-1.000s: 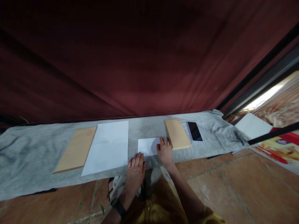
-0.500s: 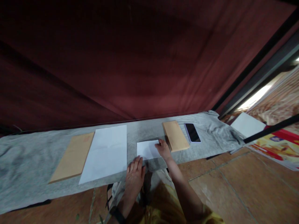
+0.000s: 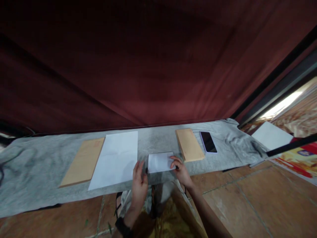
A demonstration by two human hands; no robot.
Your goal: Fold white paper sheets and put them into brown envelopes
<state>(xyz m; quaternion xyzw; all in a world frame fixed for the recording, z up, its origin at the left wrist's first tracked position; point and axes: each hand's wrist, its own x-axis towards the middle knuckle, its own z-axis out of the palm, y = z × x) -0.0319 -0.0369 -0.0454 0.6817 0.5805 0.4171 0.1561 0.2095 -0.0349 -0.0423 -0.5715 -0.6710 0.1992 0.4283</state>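
The left hand (image 3: 139,188) has come off the small white paper (image 3: 159,162) — lying between the two separated hands — and hovers beside it, fingers loose; the right hand (image 3: 182,172) curls at its right edge, pinch or touch unclear; steadying apparently falls to that hand alone.

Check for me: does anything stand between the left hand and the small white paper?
Nothing visible does: only a strip of grey cloth shows between the left hand and the small white paper. The large white sheet lies left of the gap; the right hand is at the paper's right edge.
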